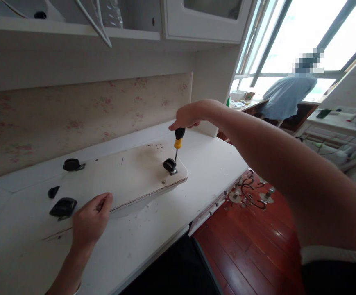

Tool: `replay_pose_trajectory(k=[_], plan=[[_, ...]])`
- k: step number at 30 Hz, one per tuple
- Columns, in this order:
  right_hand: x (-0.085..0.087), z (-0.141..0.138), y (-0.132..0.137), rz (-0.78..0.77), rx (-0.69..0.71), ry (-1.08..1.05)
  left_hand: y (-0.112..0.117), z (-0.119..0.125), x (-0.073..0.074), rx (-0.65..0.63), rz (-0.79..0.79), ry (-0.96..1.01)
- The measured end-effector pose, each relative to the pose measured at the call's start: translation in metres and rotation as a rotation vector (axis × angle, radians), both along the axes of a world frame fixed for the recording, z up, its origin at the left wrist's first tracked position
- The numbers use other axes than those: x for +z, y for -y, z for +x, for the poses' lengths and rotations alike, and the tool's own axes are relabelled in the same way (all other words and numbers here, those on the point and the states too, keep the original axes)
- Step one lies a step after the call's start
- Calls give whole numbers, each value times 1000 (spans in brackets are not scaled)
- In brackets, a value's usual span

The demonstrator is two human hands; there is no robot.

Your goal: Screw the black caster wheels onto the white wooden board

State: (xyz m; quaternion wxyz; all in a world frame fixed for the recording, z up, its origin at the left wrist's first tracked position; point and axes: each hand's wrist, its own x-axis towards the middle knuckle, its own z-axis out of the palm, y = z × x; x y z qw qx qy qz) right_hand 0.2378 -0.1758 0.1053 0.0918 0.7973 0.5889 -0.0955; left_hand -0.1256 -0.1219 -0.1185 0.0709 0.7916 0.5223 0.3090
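My right hand (190, 114) grips a screwdriver (178, 141) with a black and yellow handle, held upright. Its shaft runs down to the metal plate of a black caster (169, 164) near the right end of a white board (119, 172). My left hand (93, 213) is closed at the board's front edge, and what its fingers hold, if anything, is hidden. Left of that hand sits another black caster (63, 207). A third caster (71, 164) is at the board's back left, and a small black piece (53, 191) lies between these two.
The board rests on a white countertop (208, 164) below a shelf (73, 32) with a hanging white cable (94, 24). A chandelier (251, 192) with curved arms stands on the red wooden floor (242, 246). By the window, a person (288, 96) sits at a desk.
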Motion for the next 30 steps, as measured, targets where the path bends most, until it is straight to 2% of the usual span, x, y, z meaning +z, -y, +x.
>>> replay_pose_trajectory(k=[2,5,9,13,18,22,27,30], plan=[[0,1,0,2,1,20,0,0,0,1,0,-6],[-2,3,-1,-6,24,-84,-1,1,0,-2,3,-17],[-3,6,-1,4,28,22,-3,1,-1,-18,-1,-30],[-6,7,0,-8,53,-70,-2,1,0,-10,-8,-25],[-6,7,-1,79,36,170,-2,1,0,-1,-21,-39],[-7,8,-2,17,82,-35,-3,0,-1,-7,-8,-37],[-7,5,-2,62,27,140,-2,1,-1,-4,-9,-41],[-6,4,-1,15,75,-21,-1,2,1,1,-10,-30]])
